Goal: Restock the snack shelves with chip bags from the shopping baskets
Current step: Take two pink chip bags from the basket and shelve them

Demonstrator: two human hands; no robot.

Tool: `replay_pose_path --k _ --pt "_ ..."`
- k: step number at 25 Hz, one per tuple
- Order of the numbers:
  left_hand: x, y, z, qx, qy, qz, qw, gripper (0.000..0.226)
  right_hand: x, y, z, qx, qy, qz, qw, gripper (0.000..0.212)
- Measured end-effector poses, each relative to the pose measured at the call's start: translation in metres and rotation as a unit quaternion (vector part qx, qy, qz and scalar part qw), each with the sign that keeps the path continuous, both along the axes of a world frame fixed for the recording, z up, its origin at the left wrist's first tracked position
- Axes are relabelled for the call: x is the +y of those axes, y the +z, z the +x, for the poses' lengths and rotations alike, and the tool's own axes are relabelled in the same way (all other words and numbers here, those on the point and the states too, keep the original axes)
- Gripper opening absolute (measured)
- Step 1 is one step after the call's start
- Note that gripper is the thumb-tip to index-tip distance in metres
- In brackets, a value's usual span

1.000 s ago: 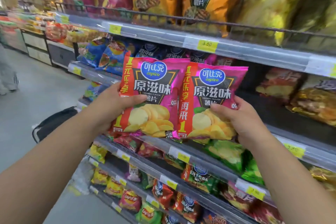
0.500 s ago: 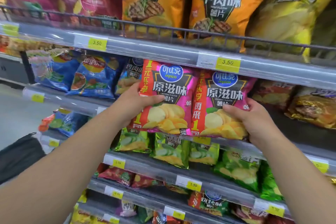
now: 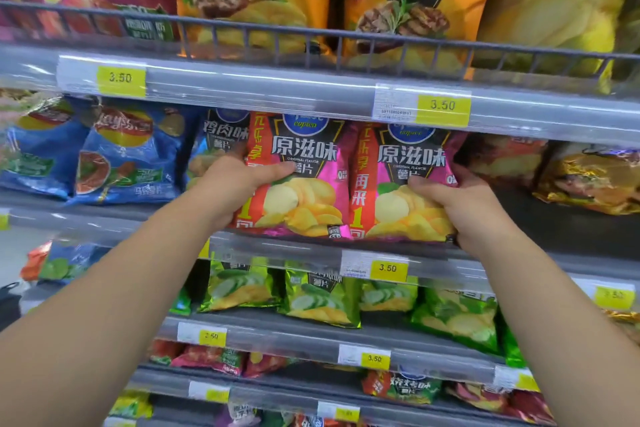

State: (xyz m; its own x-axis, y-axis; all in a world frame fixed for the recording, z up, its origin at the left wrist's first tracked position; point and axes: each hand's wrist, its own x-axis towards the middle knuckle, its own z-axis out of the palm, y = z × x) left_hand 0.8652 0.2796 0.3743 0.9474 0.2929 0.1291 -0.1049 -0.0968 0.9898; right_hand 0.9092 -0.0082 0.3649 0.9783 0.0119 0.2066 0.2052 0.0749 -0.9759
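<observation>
Two pink chip bags stand upright side by side, touching, their lower edges at the front lip of the shelf (image 3: 311, 248). The left bag (image 3: 304, 177) is clamped in the left hand (image 3: 232, 189), thumb across its face; the right bag (image 3: 408, 184) is gripped by the right hand (image 3: 464, 204), fingers (image 3: 426, 189) curled on its front. Both need pushing straight back. Blue bags (image 3: 128, 152) crowd the left; the slot right of the pair looks dark and open.

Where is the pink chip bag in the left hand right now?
Centre of the head view: the left pink bag sits at the second shelf's edge, between a blue bag and the right hand's pink bag.
</observation>
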Motion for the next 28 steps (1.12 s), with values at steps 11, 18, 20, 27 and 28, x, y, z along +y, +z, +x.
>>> replay_pose_path --k 11,18,20,27,28 --pt "-0.014 -0.001 0.043 -0.016 0.075 0.147 0.986 0.056 -0.002 -0.001 0.053 -0.014 -0.024 -0.060 0.998 0.025" --pt "-0.032 0.001 0.056 -0.028 0.117 0.279 0.953 0.086 -0.009 -0.008 0.067 -0.035 -0.008 -0.049 0.998 0.030" --pt "-0.036 -0.001 0.059 -0.042 0.129 0.335 0.932 0.094 -0.010 -0.010 0.071 -0.037 -0.011 -0.045 0.998 0.031" --pt "-0.048 -0.021 0.042 -0.038 0.136 0.479 0.866 0.126 -0.010 -0.014 0.077 -0.045 -0.004 -0.046 0.998 0.025" --pt "-0.048 -0.023 0.042 -0.040 0.134 0.478 0.867 0.126 -0.010 -0.015 0.078 -0.045 -0.003 -0.046 0.998 0.024"
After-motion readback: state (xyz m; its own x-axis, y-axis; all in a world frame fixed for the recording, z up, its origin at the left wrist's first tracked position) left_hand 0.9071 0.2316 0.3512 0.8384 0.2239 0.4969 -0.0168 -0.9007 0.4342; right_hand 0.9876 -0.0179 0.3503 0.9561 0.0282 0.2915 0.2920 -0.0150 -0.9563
